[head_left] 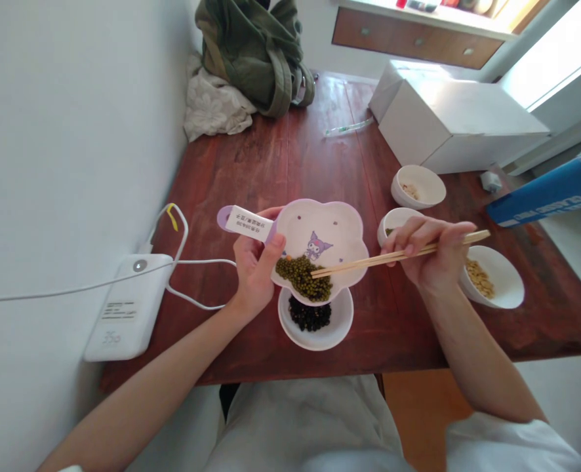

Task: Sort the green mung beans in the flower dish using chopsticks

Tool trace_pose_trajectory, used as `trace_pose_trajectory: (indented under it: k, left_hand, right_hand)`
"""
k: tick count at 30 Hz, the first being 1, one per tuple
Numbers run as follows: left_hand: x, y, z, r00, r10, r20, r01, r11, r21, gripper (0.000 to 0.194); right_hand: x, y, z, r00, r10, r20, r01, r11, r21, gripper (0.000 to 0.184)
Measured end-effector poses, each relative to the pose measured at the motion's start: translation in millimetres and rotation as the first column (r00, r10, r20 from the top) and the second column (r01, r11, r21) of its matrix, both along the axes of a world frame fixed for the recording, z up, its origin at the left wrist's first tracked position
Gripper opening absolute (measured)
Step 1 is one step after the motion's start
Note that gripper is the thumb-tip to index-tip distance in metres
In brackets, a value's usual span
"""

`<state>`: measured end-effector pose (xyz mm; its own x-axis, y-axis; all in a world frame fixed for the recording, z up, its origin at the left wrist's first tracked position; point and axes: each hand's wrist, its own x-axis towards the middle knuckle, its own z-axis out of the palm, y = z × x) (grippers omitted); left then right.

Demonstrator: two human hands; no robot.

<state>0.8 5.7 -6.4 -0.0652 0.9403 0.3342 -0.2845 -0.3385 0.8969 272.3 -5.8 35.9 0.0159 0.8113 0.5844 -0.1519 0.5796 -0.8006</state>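
Observation:
My left hand (257, 265) grips a flower-shaped plate (342, 229) by its purple-edged left side, where a labelled handle sticks out. The plate is tilted towards me, and green mung beans (303, 278) are gathered at its near edge. In my right hand (431, 252) is a pair of wooden chopsticks (383, 259), their tips touching the beans. Directly below the plate's near edge stands a white bowl (337, 331) with black beans (310, 316), partly covered by the plate. Behind my right fingers a small white bowl (393, 216) is partly hidden.
To the right are a white bowl (509, 278) of yellowish beans and another bowl (428, 187) with pale bits. A white box (467, 111) and blue carton (551, 187) stand beyond. A power bank (128, 308) with cables lies left; a green bag (251, 52) sits at the back.

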Motion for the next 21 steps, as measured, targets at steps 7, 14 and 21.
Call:
trace_pose_trajectory:
  k: [7,14,21]
  left_hand:
    - [1,-2,5.1,1.0,-0.03,0.004,0.03,0.999,-0.036,0.046]
    - [1,-2,6.8,0.999,-0.033,-0.028,0.033,0.999,-0.009,0.044]
    - [0,-3,5.8,0.999,-0.02,-0.026,0.02,1.0,-0.001,0.041]
  right_hand:
    - [3,-12,9.8,0.993,0.109,0.042,-0.111,0.993,0.049,0.059]
    - [-2,-20,16.1,0.979,0.039,0.201,-0.059,0.994,0.095,0.057]
    - [7,-24,18.5,0.951,0.128,0.282,-0.183,0.967,0.178,0.048]
